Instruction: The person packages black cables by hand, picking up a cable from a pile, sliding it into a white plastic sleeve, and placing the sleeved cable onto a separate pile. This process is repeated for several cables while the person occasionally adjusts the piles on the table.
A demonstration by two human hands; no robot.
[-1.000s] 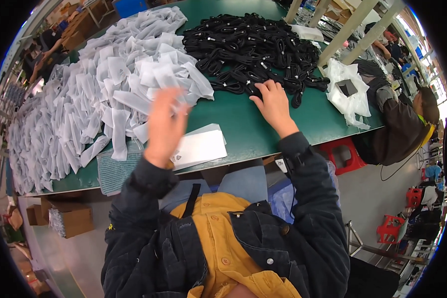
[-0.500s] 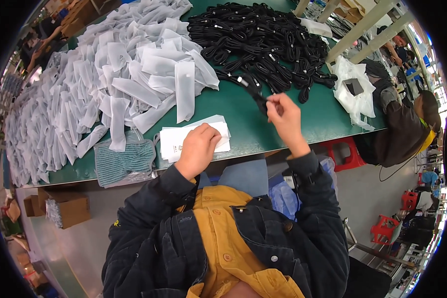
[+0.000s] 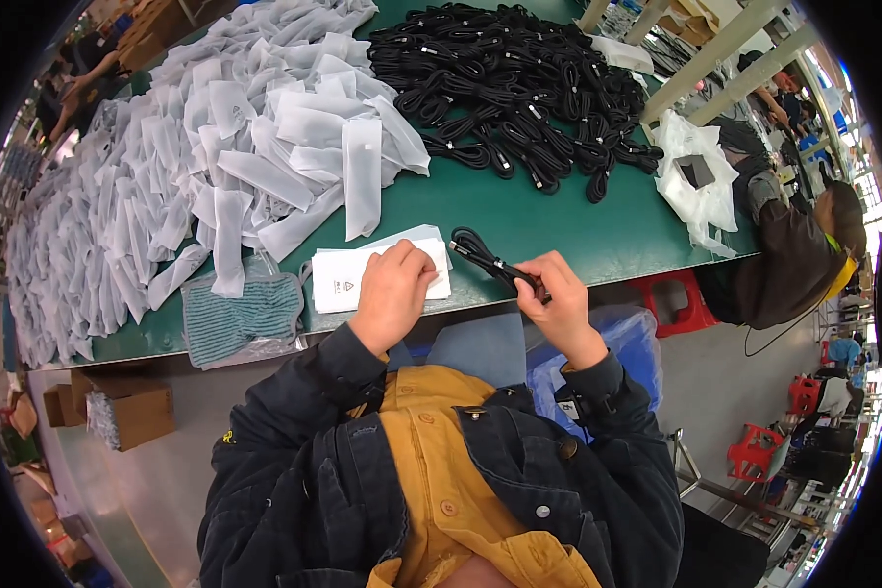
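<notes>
A coiled black cable [image 3: 482, 257] is pinched in my right hand [image 3: 557, 299], its looped end pointing left over the table's front edge. My left hand [image 3: 394, 296] rests on a stack of flat white plastic bags [image 3: 337, 281] with small dark print. Its fingers are curled together at the stack's right part, and the bag edge under the fingertips is partly hidden. Farther back lies a heap of bundled black cables [image 3: 505, 83]. To its left spreads a large pile of filled frosted bags [image 3: 265, 127].
A teal ribbed cloth [image 3: 240, 318] lies at the table's front edge, left of the bag stack. On the right is a white plastic bag with a dark block [image 3: 696, 171]. Below the table stand a blue lined bin [image 3: 637, 343], a red stool [image 3: 678, 302] and a cardboard box [image 3: 137, 412].
My right hand has come nearer and lower, bringing the black cable from the heap toward the bag stack. My left hand has stayed nearly in place.
</notes>
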